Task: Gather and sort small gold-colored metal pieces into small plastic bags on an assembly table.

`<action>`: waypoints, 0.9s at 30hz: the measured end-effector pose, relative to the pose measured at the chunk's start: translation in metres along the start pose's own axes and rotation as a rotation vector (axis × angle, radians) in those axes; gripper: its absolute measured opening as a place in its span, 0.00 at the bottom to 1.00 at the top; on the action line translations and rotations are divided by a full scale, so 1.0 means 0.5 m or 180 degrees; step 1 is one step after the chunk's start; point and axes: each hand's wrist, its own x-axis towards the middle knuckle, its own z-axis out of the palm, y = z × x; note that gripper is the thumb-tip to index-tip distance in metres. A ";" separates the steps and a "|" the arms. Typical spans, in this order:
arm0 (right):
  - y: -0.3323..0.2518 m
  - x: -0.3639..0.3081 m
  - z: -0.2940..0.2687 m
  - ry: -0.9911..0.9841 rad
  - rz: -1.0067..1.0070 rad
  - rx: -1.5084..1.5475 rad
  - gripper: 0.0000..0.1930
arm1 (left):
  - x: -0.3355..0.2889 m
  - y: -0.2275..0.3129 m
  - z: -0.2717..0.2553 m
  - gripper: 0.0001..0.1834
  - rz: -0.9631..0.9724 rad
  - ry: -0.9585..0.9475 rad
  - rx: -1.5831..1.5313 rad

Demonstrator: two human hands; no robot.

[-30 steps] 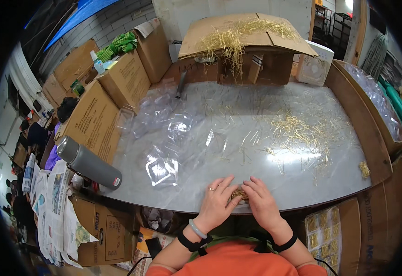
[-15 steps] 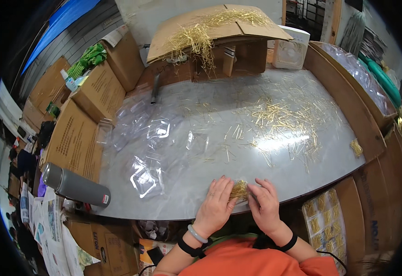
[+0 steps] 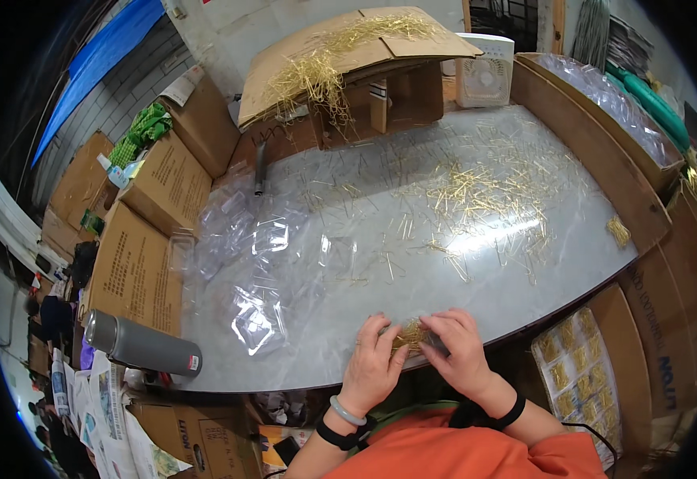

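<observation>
At the near edge of the table, a small bundle of gold wire hooks sits between my two hands. My left hand curls around its left side, thumb and fingers against it. From the right, my right hand closes over it with bent fingers. A greyish, see-through edge shows under the right fingers, perhaps a clear plastic box around the hooks; most of it is hidden. Loose gold wire hooks lie scattered over the right and far table. Clear plastic boxes are heaped on the left.
A grey bottle lies tilted at the table's left edge. Cardboard boxes wall the left side. A carton topped with wire hooks and a white fan stand at the back. Filled packs sit in a box lower right.
The head view has shifted a little. Both hands stay at the bundle; the left fingers are more bent and the right fingers reach further over it.
</observation>
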 end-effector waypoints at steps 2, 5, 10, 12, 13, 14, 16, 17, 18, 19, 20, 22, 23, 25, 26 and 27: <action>0.010 0.004 0.001 -0.0006 0.0097 0.0066 0.26 | 0.003 0.004 -0.007 0.21 0.0114 -0.0025 -0.0016; 0.005 0.007 0.007 0.0102 0.0104 -0.0027 0.26 | 0.003 0.006 -0.008 0.21 0.0115 -0.0014 -0.0056; -0.008 -0.016 0.003 0.0189 0.0283 0.0247 0.25 | 0.000 0.010 -0.005 0.20 -0.0171 0.0126 -0.0260; -0.017 -0.018 -0.004 0.0113 0.0001 -0.0215 0.24 | 0.002 0.009 -0.005 0.19 -0.0075 0.0139 -0.0125; -0.020 -0.020 -0.006 0.0073 -0.0141 -0.0445 0.24 | 0.002 0.009 -0.004 0.19 0.0003 0.0165 -0.0045; -0.024 -0.023 -0.004 0.0113 -0.0192 -0.0508 0.24 | 0.001 0.010 -0.003 0.19 0.0080 0.0192 0.0037; -0.031 -0.031 0.000 0.0191 -0.0296 -0.0654 0.23 | -0.001 0.009 0.001 0.19 0.0222 0.0226 0.0159; -0.028 -0.030 0.002 0.0166 -0.0216 -0.0569 0.23 | -0.003 0.008 0.002 0.19 0.0282 0.0230 0.0209; -0.021 -0.028 0.005 0.0143 -0.0134 -0.0475 0.23 | -0.005 0.009 0.002 0.19 0.0338 0.0232 0.0268; -0.016 -0.023 0.005 0.0119 -0.0053 -0.0382 0.23 | -0.006 0.009 0.003 0.19 0.0329 0.0250 0.0269; -0.011 -0.016 0.001 0.0010 0.0125 -0.0247 0.22 | -0.007 0.009 0.005 0.19 0.0321 0.0268 0.0269; 0.001 0.005 -0.010 -0.0190 0.0469 0.0022 0.22 | -0.006 0.012 0.005 0.20 0.0304 0.0285 0.0280; 0.007 0.010 -0.008 -0.0134 0.0474 0.0078 0.22 | -0.006 0.013 0.004 0.20 0.0289 0.0280 0.0283; 0.002 0.007 -0.005 0.0001 0.0180 -0.0120 0.21 | -0.003 0.017 0.004 0.21 0.0234 0.0285 0.0284; -0.002 0.002 -0.003 0.0071 0.0034 -0.0222 0.21 | -0.001 0.021 0.002 0.21 0.0197 0.0294 0.0278; -0.013 -0.006 0.002 0.0142 -0.0060 -0.0311 0.21 | -0.003 0.022 0.003 0.22 0.0134 0.0293 0.0265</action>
